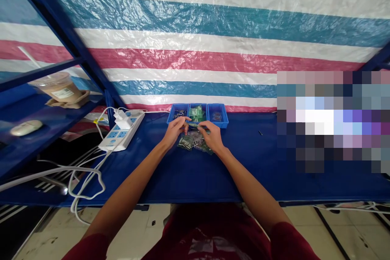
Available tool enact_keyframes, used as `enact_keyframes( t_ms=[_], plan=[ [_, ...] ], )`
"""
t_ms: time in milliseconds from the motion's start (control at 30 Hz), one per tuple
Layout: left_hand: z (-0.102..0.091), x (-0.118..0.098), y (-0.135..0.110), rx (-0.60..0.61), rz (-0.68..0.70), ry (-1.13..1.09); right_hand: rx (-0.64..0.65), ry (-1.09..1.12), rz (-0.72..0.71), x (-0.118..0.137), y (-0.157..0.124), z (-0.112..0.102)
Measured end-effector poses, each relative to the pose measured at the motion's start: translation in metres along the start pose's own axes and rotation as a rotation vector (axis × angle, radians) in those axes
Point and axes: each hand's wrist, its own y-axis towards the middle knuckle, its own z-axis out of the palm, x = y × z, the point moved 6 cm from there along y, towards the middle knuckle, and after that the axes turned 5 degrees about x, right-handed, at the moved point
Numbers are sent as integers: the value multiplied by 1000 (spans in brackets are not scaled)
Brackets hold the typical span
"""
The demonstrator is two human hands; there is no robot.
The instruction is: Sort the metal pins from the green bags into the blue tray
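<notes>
My left hand (pixel 176 128) and my right hand (pixel 213 135) meet over a small heap of green circuit boards (pixel 191 143) on the blue table (pixel 243 170). Both hands pinch one small green board (pixel 193 124) between their fingertips, held just above the heap. Directly behind them stand three blue bins (pixel 198 114): the left holds small metal parts, the middle green boards, the right a few dark pieces.
A white power strip (pixel 122 133) with plugs and cables lies left of my hands. A blue shelf at the left carries a lidded drink cup (pixel 59 87) and a white mouse (pixel 26 127). A striped tarp (pixel 213 28) hangs behind. A tiny dark part (pixel 260 133) lies at right.
</notes>
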Motion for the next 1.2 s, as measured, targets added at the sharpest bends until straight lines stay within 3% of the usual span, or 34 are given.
enact_keyframes(
  t_ms=[167, 333, 367, 433, 500, 567, 733, 900, 967, 1067, 1200],
  plan=[
    [-2, -11, -1, -40, 153, 235, 89, 288, 254, -18, 2, 2],
    [-19, -18, -7, -283, 273, 287, 537, 383, 358, -16, -2, 15],
    [-22, -19, -7, -324, 286, 295, 574, 390, 366, -15, -3, 16],
    [-27, -18, -8, -381, 301, 306, 465, 415, 397, -19, 0, 12],
    [-29, -17, -8, -392, 302, 316, 197, 457, 453, -28, 4, 2],
    [-27, -16, -7, -371, 296, 328, 52, 505, 514, -36, 3, -2],
    [-19, -18, -8, -298, 289, 413, 1, 390, 525, -42, 2, -7],
    [-7, -20, -10, -214, 321, 640, -130, -41, 332, -33, 5, -27],
    [-4, -20, -11, -187, 351, 726, -142, -220, 182, -25, 7, -28],
    [-1, -19, -11, -157, 402, 831, -48, -406, -16, -18, 6, -16],
    [5, -16, 1, -55, 392, 1032, 144, -594, -65, -23, 3, 8]
  ],
)
